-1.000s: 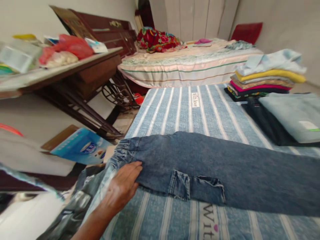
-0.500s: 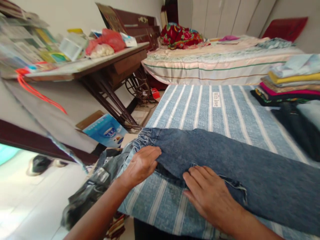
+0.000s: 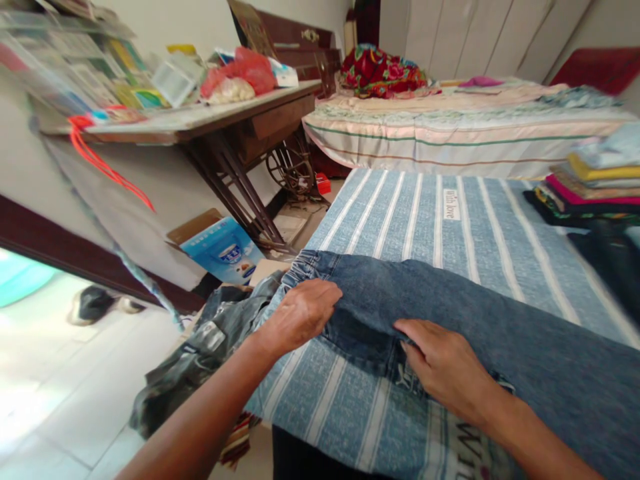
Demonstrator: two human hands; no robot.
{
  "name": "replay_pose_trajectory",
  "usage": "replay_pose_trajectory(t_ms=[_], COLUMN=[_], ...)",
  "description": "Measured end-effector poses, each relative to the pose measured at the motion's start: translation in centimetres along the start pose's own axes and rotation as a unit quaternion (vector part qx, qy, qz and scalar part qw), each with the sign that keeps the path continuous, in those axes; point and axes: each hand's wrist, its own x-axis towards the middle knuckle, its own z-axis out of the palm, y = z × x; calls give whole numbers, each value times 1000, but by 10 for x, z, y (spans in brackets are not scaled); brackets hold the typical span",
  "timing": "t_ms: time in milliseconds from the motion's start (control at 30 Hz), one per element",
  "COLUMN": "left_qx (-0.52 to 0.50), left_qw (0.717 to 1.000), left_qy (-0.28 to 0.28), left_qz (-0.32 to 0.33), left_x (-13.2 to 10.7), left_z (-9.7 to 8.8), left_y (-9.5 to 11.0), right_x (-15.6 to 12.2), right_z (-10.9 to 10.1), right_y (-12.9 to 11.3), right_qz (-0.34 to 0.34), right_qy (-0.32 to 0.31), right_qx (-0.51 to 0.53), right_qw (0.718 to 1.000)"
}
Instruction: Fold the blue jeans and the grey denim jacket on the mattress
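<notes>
A pair of blue jeans [image 3: 450, 300] with an elastic waistband lies lengthwise across the striped blue tablecloth [image 3: 345, 400], its waist end to the left. Near the waistband, my left hand [image 3: 305, 308] is closed on the denim along the near edge. My right hand [image 3: 445, 360] pinches a fold of the same jeans further right, thumb below and fingers above, lifting the near edge a little. Below that edge, a darker layer of denim with pale frayed threads shows. The legs run out of view at the right.
Folded clothes [image 3: 595, 180] are stacked at the right, with dark garments [image 3: 610, 260] before them. Dark crumpled clothes [image 3: 200, 360] hang at the table's left end. A sewing-machine table [image 3: 165, 130] bearing bags and boxes stands at left, a blue carton [image 3: 225, 250] below. Behind is a bed [image 3: 450, 133].
My right hand has shifted right and raised the near edge of the jeans, exposing more of the under layer. My left hand stays gripping near the waistband. The view has swung slightly left.
</notes>
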Motion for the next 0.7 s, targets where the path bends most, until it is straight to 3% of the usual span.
replay_pose_trajectory(t_ms=[133, 367, 567, 700], left_qx=[31, 96, 85, 90], left_qw=[999, 993, 990, 988], left_qy=[-21, 46, 110, 126], left_qz=[-16, -49, -37, -18], left_x=[-5, -23, -32, -31], left_z=[0, 9, 10, 8], left_y=[-2, -11, -28, -35], right_x=[9, 13, 18, 14], right_z=[-12, -20, -26, -22], right_y=[9, 11, 11, 8], right_qz=[55, 101, 121, 107], right_qy=[-46, -68, -109, -88], right_qx=[87, 165, 158, 128], right_qw=[994, 979, 974, 982])
